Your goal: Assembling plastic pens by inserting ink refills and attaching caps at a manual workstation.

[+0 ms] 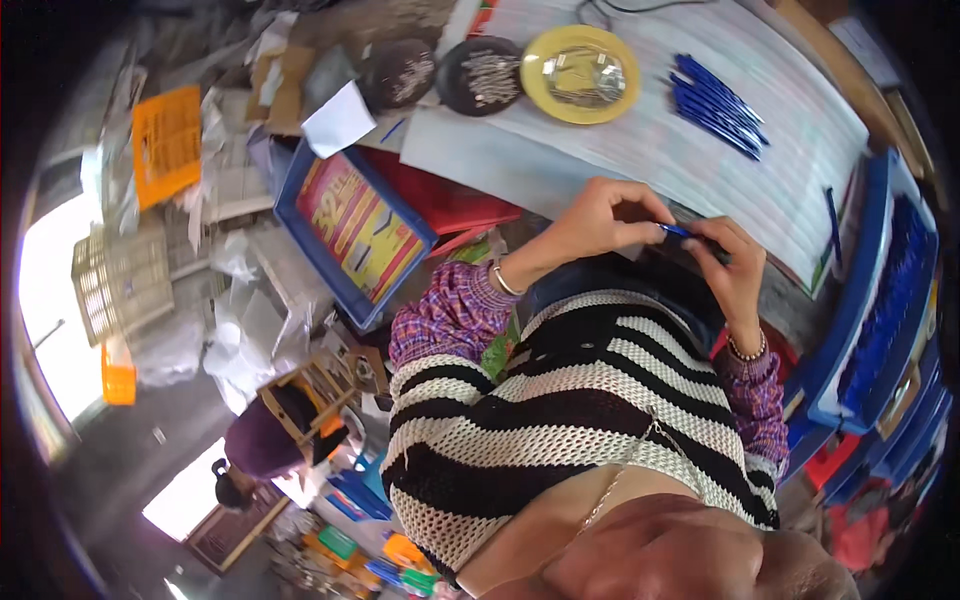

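A slim blue pen (677, 230) is held between my two hands at the near edge of the table. My left hand (606, 218) pinches its left end, thumb against forefinger. The fingers of my right hand (735, 262) close round the other end and partly hide it. Beyond my hands, a yellow plate (533, 92) holds small metal parts. To the right of the plate, several blue pens (717, 107) lie in a pile on the white sheet. A single blue pen (833, 225) rests near the sheet's right edge.
Two dark bowls (447, 90) of small metal pieces stand left of the plate. A blue tray (300, 215) with a printed yellow-and-pink sheet is at my left. On my right, a blue crate (868, 215) holds many blue pieces. Another person (262, 440) is at the lower left.
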Motion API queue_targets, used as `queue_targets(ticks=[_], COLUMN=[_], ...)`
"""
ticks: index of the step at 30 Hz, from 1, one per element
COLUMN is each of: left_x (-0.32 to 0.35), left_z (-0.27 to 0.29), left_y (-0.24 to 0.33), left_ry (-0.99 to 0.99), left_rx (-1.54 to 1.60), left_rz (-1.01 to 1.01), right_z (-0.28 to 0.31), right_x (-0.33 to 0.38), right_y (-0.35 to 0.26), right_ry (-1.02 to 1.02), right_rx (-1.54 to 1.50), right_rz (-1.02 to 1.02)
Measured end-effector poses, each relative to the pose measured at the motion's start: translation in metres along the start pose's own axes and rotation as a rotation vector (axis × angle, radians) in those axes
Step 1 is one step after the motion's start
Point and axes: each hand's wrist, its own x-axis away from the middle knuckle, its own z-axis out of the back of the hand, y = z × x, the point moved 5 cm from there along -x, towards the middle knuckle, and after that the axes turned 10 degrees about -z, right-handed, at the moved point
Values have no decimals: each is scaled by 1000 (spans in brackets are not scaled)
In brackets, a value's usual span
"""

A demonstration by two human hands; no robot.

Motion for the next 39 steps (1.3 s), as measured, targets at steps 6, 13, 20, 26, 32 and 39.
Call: queue_targets(ticks=[6, 13, 20, 26, 32, 39], left_x=[23, 44, 60, 75, 89, 102], left_z=[16, 32, 57, 66, 69, 70], left_y=[-1, -3, 2, 0, 4, 4], left_ry=[94, 259, 468, 554, 590, 722], left_rx=[194, 235, 607, 548, 546, 489], left_rz=[-64, -252, -383, -344, -406, -441], right_z=[-26, -66, -88, -102, -115, -123], right_x=[-8, -18, -30, -32, -32, -32], right_y=[-3, -1, -40, -53, -60, -65], right_ry=[-204, -459, -438, -517, -556, -643], right_rx=[-137, -314, 64, 146, 155, 179], right_rz=[-175, -288, 24, 171, 264, 293])
